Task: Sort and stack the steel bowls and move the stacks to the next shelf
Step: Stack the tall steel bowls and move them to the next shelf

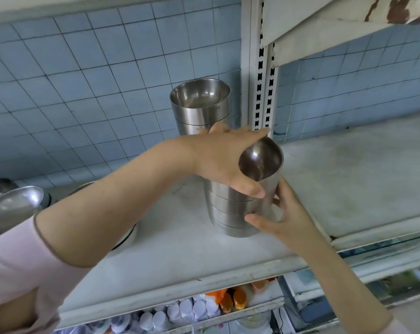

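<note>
A tall stack of several steel bowls (235,213) stands on the white shelf (180,256), near the upright post. My left hand (224,160) grips the stack's top from the left, thumb wrapped round the front. My right hand (280,218) holds the stack low on its right side, fingers and thumb curled round the lower bowls. The top bowl's inside (260,162) shows between my hands. A second, shorter stack of steel bowls (200,104) stands behind, close to the tiled wall; my left hand hides its base.
A slotted white upright post (264,75) divides this shelf from the neighbouring shelf (363,179) on the right. Wider steel bowls (11,206) lie at the left. An upper shelf (348,32) overhangs the right side. Jars with white and orange lids (204,307) fill the shelf below.
</note>
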